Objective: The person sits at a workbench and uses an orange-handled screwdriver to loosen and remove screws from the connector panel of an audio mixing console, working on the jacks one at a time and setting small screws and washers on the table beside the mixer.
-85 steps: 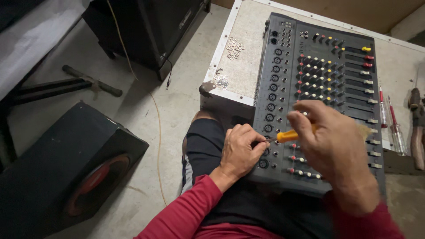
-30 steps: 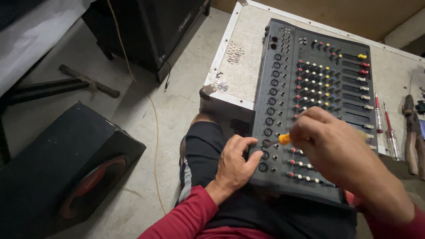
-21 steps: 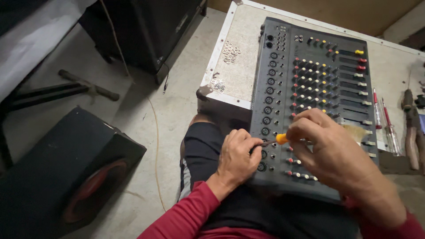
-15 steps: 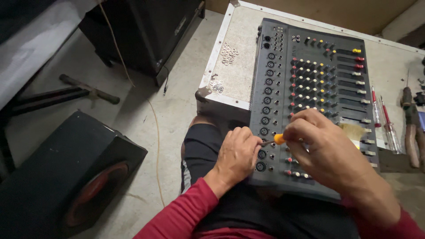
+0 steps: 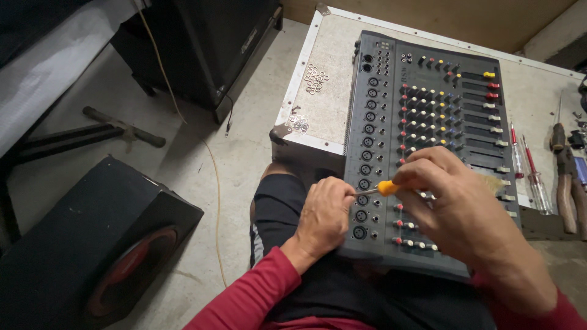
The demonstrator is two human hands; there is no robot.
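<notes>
A grey audio mixer (image 5: 428, 104) with rows of knobs and round jacks leans from a low white-edged table (image 5: 324, 104) onto my lap. My right hand (image 5: 458, 208) is shut on a screwdriver with an orange handle (image 5: 387, 187), lying across the knob rows. Its thin shaft points left toward the jack column at the mixer's left edge. My left hand (image 5: 324, 214) rests on that edge with fingers curled, fingertips pinching at the shaft's tip beside the jacks. The tip itself is hidden by my fingers.
Small metal rings (image 5: 315, 78) lie in two clusters on the tabletop left of the mixer. Screwdrivers (image 5: 529, 165) and pliers (image 5: 562, 183) lie to its right. A black speaker box (image 5: 104, 238) sits on the floor at left, a dark cabinet (image 5: 208, 43) and a cable behind it.
My right hand and the orange-handled screwdriver stay over the jack column, shifting slightly. My left hand's fingers have closed in on the shaft's tip. The camera view drifted a little.
</notes>
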